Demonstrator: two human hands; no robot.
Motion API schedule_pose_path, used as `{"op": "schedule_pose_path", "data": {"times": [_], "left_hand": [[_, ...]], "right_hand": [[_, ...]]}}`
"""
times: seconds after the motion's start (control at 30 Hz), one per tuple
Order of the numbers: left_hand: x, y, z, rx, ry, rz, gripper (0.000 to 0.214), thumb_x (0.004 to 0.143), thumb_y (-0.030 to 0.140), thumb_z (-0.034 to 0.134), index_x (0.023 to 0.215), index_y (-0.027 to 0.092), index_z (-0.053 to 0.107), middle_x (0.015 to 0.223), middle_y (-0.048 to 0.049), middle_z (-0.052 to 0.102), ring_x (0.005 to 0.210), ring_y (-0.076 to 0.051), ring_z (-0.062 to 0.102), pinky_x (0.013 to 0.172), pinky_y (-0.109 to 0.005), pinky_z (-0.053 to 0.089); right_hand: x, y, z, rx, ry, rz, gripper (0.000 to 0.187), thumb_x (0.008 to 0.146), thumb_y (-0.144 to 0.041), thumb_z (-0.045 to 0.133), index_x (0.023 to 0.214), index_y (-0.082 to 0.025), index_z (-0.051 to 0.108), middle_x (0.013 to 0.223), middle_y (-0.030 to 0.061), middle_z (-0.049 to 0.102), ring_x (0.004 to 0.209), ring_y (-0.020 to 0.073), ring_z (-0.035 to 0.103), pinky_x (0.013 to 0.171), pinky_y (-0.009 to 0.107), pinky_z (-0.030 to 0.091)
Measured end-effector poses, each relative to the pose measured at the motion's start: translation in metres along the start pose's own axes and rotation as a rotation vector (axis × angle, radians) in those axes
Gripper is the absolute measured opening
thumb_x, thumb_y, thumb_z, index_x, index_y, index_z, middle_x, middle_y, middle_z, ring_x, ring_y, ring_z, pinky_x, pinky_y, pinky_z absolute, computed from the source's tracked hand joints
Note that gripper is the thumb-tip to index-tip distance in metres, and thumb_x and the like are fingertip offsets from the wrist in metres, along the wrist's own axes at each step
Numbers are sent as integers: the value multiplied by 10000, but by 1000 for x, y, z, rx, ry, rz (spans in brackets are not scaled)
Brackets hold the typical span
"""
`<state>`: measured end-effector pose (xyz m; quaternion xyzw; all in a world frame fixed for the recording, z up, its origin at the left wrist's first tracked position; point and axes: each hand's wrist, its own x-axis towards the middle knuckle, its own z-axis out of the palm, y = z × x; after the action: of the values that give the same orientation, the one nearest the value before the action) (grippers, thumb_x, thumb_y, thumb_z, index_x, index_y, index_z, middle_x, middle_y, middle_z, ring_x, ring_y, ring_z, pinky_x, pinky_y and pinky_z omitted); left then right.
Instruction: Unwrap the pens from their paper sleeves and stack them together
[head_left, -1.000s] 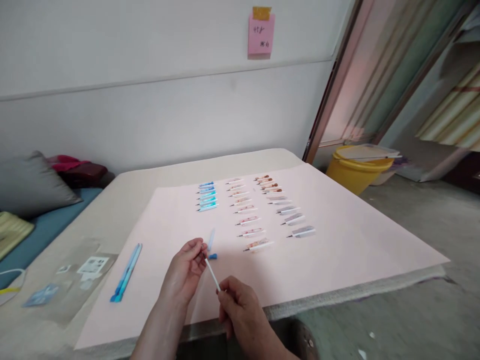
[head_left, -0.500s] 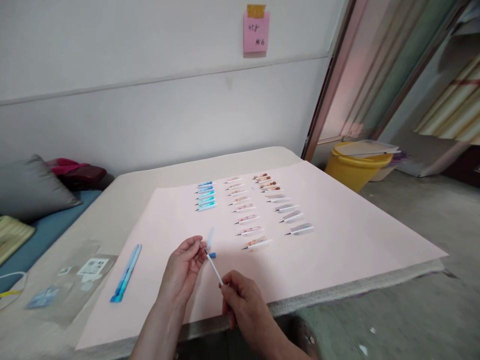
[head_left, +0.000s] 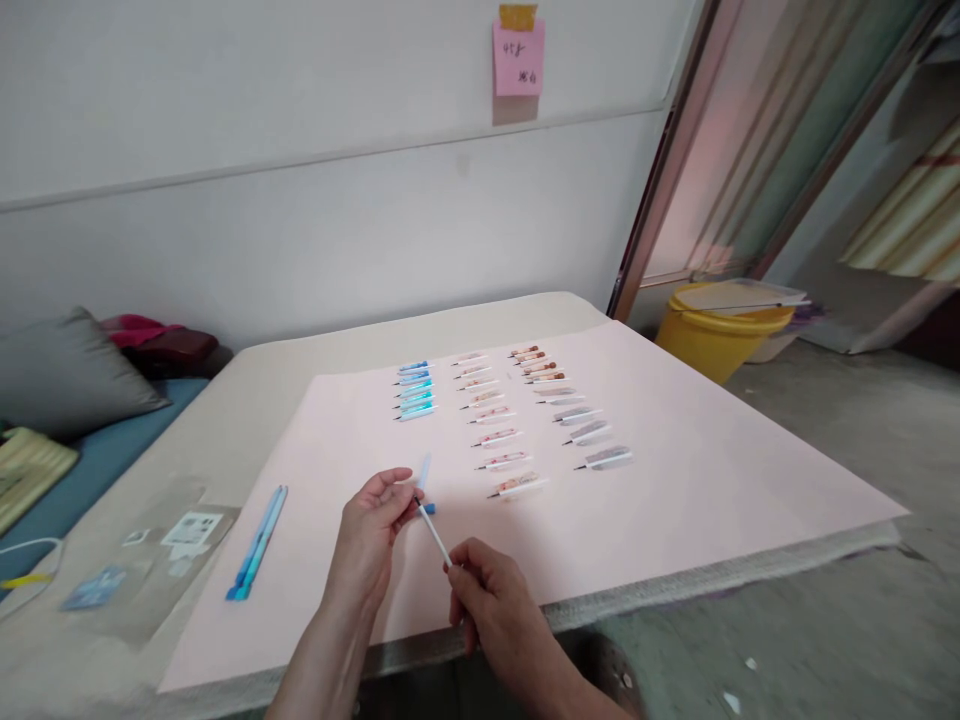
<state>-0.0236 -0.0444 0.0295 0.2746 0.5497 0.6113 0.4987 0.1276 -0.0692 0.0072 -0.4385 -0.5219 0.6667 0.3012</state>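
A thin white pen refill (head_left: 436,535) with a dark tip slants between my hands above the pink sheet. My left hand (head_left: 371,535) has its thumb and fingers closed at the tip end. At the other end, my right hand (head_left: 495,595) grips the refill between thumb and bent fingers. Just behind, partly covered by my left fingers, lie a pale blue pen barrel (head_left: 425,468) and a small darker blue pen part (head_left: 429,509). To the left, two blue pens (head_left: 259,540) rest side by side.
The pink sheet (head_left: 720,480) covers much of the table. Towards the back lie blue refill sets (head_left: 415,395), patterned ones (head_left: 501,437) and grey ones (head_left: 607,458) in columns. Clear plastic bags (head_left: 161,560) are at left. A yellow bin (head_left: 705,335) stands beyond the right edge.
The left fingertips have closed in around the refill's dark tip, which showed more before. The whole view has shifted slightly; the things on the table have stayed put.
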Motion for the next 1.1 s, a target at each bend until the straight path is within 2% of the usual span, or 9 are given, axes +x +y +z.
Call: {"op": "schedule_pose_path", "data": {"times": [0.2,0.47,0.7,1.1], "left_hand": [[-4,0,6,52,-27,30,447,652,250,707,1062,142,564,704,-18,653,702,-125,603,729,-249,443],[0,-1,1,85,-29,39,437,650,251,708,1044,128,563,717,-39,661,710,-148,619,753,-281,444],[2,1,-1,113,-91,48,425,666,228,702,1051,125,556,707,-45,663,745,-162,623,746,-277,441],[0,6,2,74,-63,48,372,639,230,715,980,117,617,703,-63,675,719,-164,633,713,-265,463]], "right_hand": [[2,0,-2,23,19,7,125,798,-275,426,723,-180,457,489,-65,499,303,45,383,312,155,256],[5,-2,-1,17,35,4,123,791,-277,433,710,-184,447,493,-67,491,303,45,383,317,162,262],[8,1,-4,6,51,-9,111,779,-276,447,725,-182,466,503,-63,500,311,49,395,320,166,245],[9,2,-5,4,37,-16,107,782,-267,444,726,-180,472,513,-58,514,315,47,395,325,165,251]]}}
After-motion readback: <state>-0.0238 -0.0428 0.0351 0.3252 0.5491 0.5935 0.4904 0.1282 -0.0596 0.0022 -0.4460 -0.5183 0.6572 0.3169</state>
